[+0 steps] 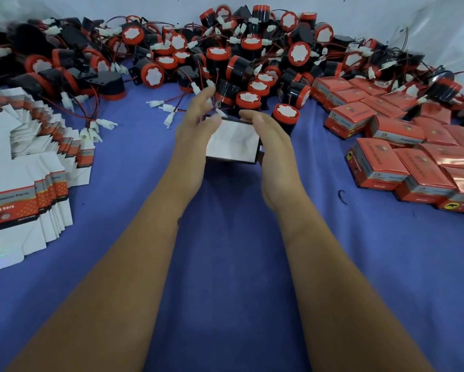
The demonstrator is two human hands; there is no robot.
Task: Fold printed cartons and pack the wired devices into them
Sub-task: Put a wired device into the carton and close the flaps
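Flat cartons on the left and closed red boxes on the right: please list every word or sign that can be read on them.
"Genuine Parts", faint, on the grey band of the front flat carton.
White lettering on that carton's red band: too blurred to read.
Round yellow sign with a dark figure, on a closed red box: no words legible.
Other print on the red boxes: too small.
Carton held between both hands: white face, no text.

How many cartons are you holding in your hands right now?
1: a single carton held between the left hand and right hand, white inside facing the camera. Nothing shows behind it.
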